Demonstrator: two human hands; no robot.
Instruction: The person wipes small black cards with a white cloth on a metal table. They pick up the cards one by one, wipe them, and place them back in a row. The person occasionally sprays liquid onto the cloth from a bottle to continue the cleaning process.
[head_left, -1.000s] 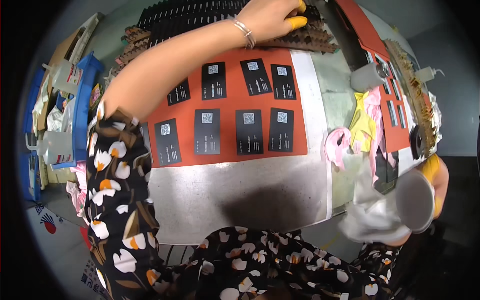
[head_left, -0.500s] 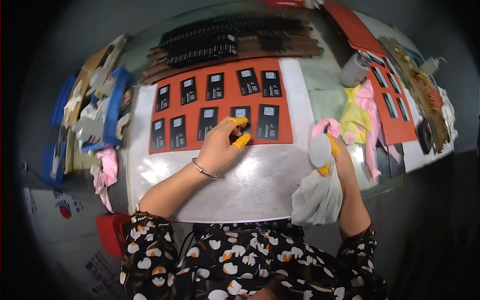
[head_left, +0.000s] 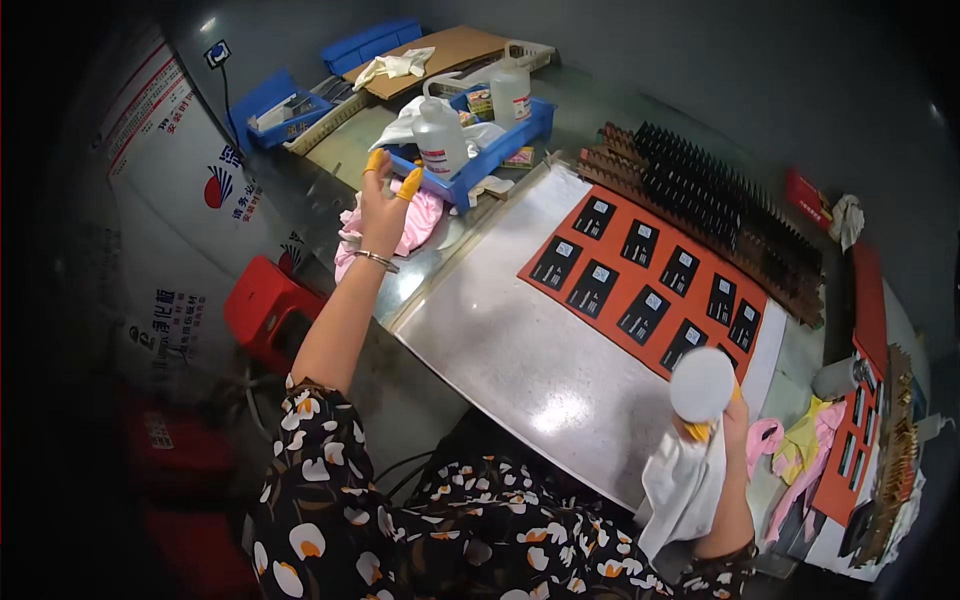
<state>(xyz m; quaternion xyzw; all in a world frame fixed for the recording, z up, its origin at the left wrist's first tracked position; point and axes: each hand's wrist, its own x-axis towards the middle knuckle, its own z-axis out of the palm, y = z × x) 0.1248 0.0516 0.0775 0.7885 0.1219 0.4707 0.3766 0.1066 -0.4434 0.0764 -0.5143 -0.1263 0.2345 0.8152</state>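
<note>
1. A plain grey wall [head_left: 740,60] backs the room, and before it we see a glassy worktop [head_left: 590,110] carrying a pale board [head_left: 520,350] that reaches the near edge.
2. On the board lies an orange mat [head_left: 640,277] set with two rows of black cards [head_left: 592,288].
3. Our left hand [head_left: 383,215] hangs spread and holds nothing, yellow covers on thumb and finger, above a pink cloth [head_left: 412,222] at the worktop's near left edge.
4. Our right hand [head_left: 735,425] grips a white disc [head_left: 702,385] and a white cloth [head_left: 682,485], over the board's near right corner.
5. Around us: a red stool [head_left: 265,305] off the left end; a grey bottle [head_left: 832,380] and a yellow cloth [head_left: 808,440] toward the right end.
6. Just beyond our left fingers, a blue tray [head_left: 510,150] holds a squeeze bottle [head_left: 440,145], a second bottle [head_left: 511,97], a small box [head_left: 480,103] and white fabric.
7. Toward the far edge, brown toothed racks [head_left: 785,275] hold many black cards upright.
8. The disc hides part of the mat's near right corner and most of our right palm; a second orange mat at the worktop's right end is too small to read.
</note>
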